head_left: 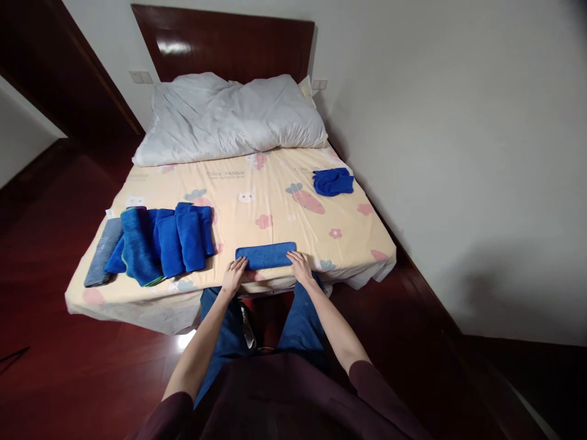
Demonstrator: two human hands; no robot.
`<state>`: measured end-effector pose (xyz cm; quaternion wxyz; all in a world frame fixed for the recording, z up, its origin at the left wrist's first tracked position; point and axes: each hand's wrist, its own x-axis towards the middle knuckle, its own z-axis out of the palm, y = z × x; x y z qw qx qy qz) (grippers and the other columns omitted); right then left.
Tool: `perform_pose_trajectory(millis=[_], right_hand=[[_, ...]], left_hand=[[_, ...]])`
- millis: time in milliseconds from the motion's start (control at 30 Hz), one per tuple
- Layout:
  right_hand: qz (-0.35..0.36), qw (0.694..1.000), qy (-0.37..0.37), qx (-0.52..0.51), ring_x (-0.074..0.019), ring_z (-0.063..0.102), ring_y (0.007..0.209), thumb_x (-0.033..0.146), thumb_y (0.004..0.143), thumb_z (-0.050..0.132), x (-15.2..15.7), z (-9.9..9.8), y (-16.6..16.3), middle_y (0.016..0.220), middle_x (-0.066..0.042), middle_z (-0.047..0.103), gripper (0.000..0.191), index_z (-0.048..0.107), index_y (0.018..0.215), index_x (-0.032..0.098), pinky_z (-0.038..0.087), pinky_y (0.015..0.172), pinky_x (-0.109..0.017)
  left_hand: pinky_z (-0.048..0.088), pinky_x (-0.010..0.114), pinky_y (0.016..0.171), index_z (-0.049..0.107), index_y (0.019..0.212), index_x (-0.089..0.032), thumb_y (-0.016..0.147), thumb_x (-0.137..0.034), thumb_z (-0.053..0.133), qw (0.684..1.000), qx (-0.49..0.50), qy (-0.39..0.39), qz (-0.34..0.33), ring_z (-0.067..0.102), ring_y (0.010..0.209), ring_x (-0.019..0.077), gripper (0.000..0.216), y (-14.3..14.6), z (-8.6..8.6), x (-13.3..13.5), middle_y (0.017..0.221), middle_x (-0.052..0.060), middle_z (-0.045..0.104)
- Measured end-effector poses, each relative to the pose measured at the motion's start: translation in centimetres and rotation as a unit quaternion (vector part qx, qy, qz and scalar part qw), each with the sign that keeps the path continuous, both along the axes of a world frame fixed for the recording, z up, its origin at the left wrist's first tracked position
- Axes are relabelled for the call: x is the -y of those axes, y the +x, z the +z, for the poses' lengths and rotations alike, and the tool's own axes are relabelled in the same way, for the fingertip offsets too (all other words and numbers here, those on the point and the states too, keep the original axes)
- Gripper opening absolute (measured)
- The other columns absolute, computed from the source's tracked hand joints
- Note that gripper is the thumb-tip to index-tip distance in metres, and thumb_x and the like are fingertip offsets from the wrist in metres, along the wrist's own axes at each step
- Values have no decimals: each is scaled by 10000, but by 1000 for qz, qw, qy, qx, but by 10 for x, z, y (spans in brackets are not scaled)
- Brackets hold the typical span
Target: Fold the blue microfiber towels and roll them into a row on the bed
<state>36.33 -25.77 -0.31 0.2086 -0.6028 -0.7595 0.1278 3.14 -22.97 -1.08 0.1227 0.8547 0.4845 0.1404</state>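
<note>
A blue towel, folded into a long flat strip, lies near the front edge of the bed. At its left end, my left hand is closed on the near corner, fingers on top. My right hand has hold of the right end in the same way; both thumbs are hard to make out. To the left rest several folded or rolled towels: bright blue ones, a darker one with a green edge and a grey-blue one. A crumpled blue cloth lies at the bed's right side.
The bed has a yellow sheet printed with carrots and flowers. A white quilt is heaped against the dark wooden headboard. A white wall runs along the right, and dark red flooring surrounds the bed.
</note>
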Motion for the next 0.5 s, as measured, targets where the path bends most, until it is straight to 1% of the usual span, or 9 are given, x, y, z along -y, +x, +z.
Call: perform_pose_trajectory(millis=[133,200,267,367,433,500], right_hand=[[67,996,-16,-47,-231,549,1296,-27,779,487,14,3,15,1350,-69,650,598,658,1292,227,371,1129,-464],[81,992,-27,-93,-217,557,1284,-29,759,489,21,0,21,1330,-55,661,600,669,1265,239,380,1130,-446],[50,987,-30,-152,-207,569,1263,-20,744,487,24,-5,22,1293,-53,676,576,684,1221,236,395,1126,-424],[-12,970,-47,-240,-213,619,1171,45,750,515,19,-14,20,1193,-65,706,473,699,1149,219,446,1079,-407],[-30,954,-67,-289,-223,646,1108,133,778,552,13,-19,18,1143,-71,711,377,692,1121,209,487,1023,-399],[-53,940,-73,-328,-232,662,1059,246,808,586,7,-23,16,1111,-83,707,316,672,1107,192,512,976,-388]], left_hand=[[384,465,1140,558,1386,-163,857,-76,405,999,40,-9,-28,469,1388,273,557,-20,-1,16,1444,126,564],[390,463,1150,567,1366,-177,838,-58,393,996,77,-23,-32,477,1380,252,569,-27,-4,25,1413,113,590],[394,464,1159,573,1343,-179,801,-39,387,991,129,-40,-22,476,1378,232,590,-29,-7,30,1398,103,597],[410,474,1149,582,1304,-168,753,-54,409,976,205,-66,29,516,1335,236,589,-26,-9,27,1364,107,612],[459,471,1093,591,1264,-164,779,-116,443,964,239,-92,71,589,1242,253,509,-23,-7,19,1291,117,650],[523,442,988,586,1238,-166,842,-232,485,953,257,-123,106,665,1090,256,414,-22,-5,11,1182,118,693]])
